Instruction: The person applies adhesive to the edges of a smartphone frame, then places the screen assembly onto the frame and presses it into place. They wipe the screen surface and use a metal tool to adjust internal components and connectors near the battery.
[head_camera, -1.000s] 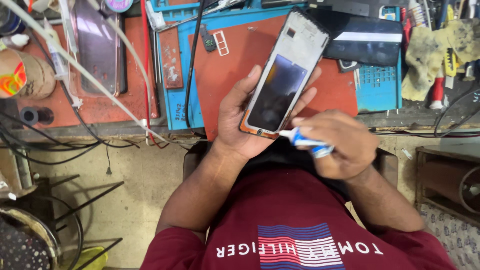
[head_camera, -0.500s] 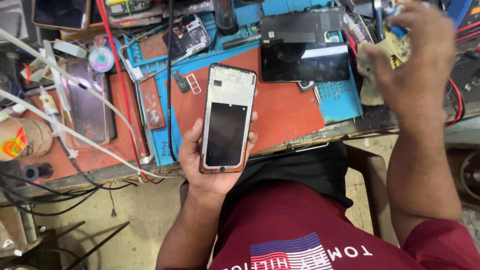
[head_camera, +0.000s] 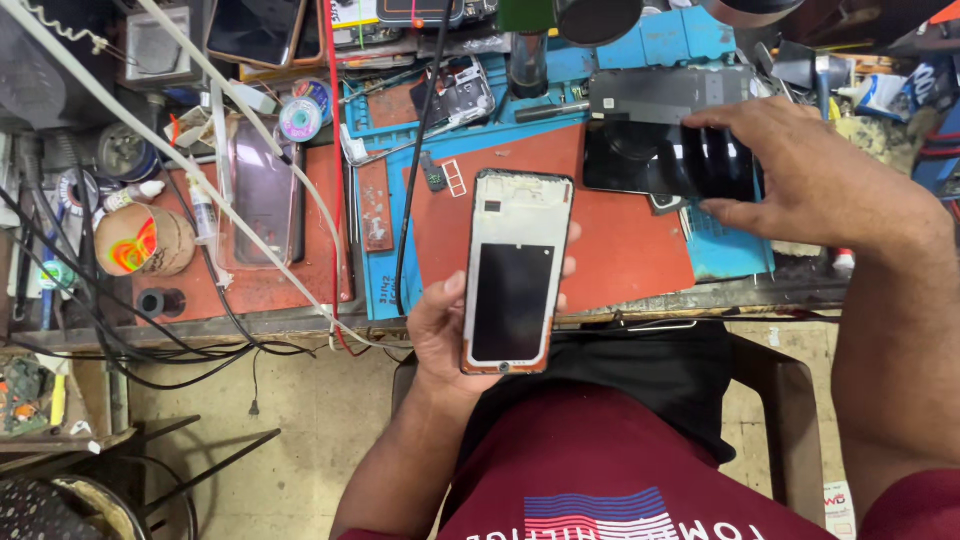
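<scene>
While the left hand (head_camera: 445, 335) is closed around a phone frame (head_camera: 515, 270), gripping its long edges from behind, the frame is held upright over the near edge of the bench (head_camera: 640, 300), its open face with a dark panel turned upward. A black screen panel (head_camera: 668, 160) is pinched at its right end by the right hand (head_camera: 805, 180), above a red mat (head_camera: 630, 240). Cables (head_camera: 200, 170) and a purple phone (head_camera: 262, 190) are seen to the left.
</scene>
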